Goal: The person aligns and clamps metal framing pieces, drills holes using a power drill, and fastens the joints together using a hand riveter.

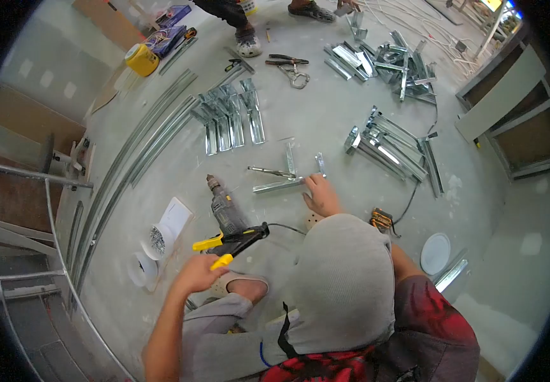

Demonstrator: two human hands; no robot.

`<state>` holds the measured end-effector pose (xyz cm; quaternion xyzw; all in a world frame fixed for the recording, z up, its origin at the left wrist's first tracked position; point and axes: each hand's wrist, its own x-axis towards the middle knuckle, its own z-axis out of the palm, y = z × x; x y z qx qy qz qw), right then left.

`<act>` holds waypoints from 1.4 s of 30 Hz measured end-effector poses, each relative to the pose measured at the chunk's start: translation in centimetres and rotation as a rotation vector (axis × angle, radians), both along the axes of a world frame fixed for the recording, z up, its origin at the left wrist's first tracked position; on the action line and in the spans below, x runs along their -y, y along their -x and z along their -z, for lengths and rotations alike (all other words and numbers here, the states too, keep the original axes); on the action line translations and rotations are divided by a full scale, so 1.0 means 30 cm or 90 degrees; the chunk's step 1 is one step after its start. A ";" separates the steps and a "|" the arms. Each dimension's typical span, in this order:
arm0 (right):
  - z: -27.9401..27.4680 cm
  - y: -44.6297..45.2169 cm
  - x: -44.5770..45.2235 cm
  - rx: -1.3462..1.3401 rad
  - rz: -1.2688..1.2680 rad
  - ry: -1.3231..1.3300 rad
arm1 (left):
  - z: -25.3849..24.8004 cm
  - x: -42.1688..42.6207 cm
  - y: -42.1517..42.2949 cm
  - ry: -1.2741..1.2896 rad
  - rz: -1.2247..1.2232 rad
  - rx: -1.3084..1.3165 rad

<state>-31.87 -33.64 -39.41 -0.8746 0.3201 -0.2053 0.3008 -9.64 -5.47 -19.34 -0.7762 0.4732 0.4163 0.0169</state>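
In the head view, my left hand (pixel 200 275) is closed around the handles of a black hand riveter (pixel 247 238) with yellow grips. My right hand (pixel 322 194) reaches forward to the floor, its fingers on the end of a short metal channel (pixel 277 186). Against that channel lie an upright-pointing metal strip (pixel 290 158) and a slim metal clamp-like tool (pixel 271 171). Just beyond my right fingertips is a small metal bracket (pixel 321 164). A grey power drill (pixel 225 210) lies beside the riveter. A grey hood (pixel 346 280) hides part of my right arm.
Bent metal brackets (pixel 227 121), long channels (pixel 141 140), more cut pieces (pixel 392 148) and a loose pile (pixel 383 63) lie around. Rivet-like bits fill a white tub (pixel 157 240). Locking pliers (pixel 295 75) lie ahead, near another person's shoe (pixel 248 43). Metal scaffolding (pixel 58 235) stands left.
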 end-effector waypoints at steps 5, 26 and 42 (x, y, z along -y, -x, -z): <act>0.106 -0.066 0.140 -0.176 -0.091 0.257 | 0.284 -0.087 0.198 0.063 -0.080 0.036; -0.610 -0.007 0.484 -0.481 -0.402 0.211 | -0.025 0.472 0.079 0.436 -0.171 -0.022; -1.048 -0.140 0.399 -0.299 -0.346 -0.348 | -0.118 0.423 0.007 0.524 -0.199 0.273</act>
